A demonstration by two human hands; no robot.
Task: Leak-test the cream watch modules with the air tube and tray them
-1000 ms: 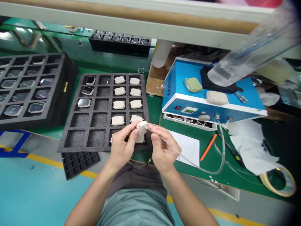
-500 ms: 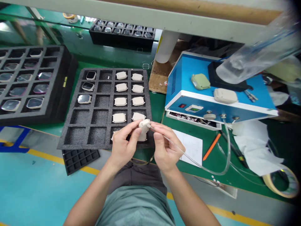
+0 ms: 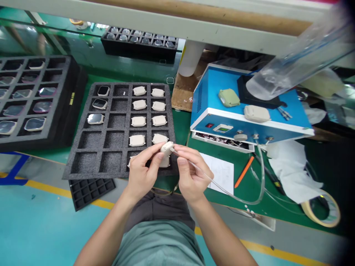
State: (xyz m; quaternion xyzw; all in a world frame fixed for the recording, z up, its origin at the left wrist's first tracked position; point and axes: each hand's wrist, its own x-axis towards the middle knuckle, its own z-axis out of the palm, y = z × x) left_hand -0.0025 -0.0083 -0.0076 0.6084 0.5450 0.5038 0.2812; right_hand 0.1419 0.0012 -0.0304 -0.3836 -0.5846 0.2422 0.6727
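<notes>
Between thumb and fingers, my left hand (image 3: 142,171) grips a beige smartwatch case (image 3: 166,147) over the front right of a grey foam tray (image 3: 93,162). My right hand (image 3: 192,173) is closed on the end of a clear thin tube (image 3: 230,195), whose tip meets the side of the case. The tube runs in a loop to the front of a blue box-shaped machine (image 3: 235,127). In the tray's two right columns lie several beige cases (image 3: 138,121). Three watches with dark screens (image 3: 95,118) lie in the left column. My fingers partly cover the nearest cases.
Stacked foam trays (image 3: 59,122) of watches stand at left. On the machine lie a green case (image 3: 229,97) and another beige case (image 3: 256,113). An orange strip (image 3: 244,172), white paper (image 3: 219,171), a tissue (image 3: 291,177) and a tape roll (image 3: 305,210) lie at right. A shelf beam (image 3: 155,26) crosses above.
The camera view has shifted slightly, so the bench items appear a little further left. Both hands keep the same hold, with the tube's tip still at the case.
</notes>
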